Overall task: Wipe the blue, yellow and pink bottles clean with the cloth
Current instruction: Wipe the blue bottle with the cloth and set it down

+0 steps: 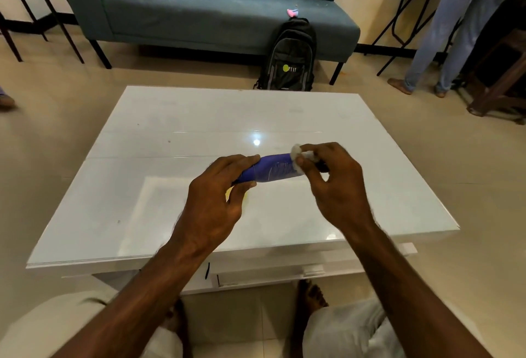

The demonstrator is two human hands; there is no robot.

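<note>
— Bottle first: where is it?
— The blue bottle (273,170) is held above the white table (142,215), long axis running left to right. The left hand (219,201) clasps its left end.
— And the cloth?
— The right hand (333,181) pinches the small white cloth (297,155) against the right end; I'd judge wiping travels leftward.

- bench (176,141) top showing glossy white, smooth, reflecting a light
- blue bottle (274,171) looking like smooth plastic
- cloth (297,155) appearing white, soft
- sofa (199,16) showing matt fabric
</note>
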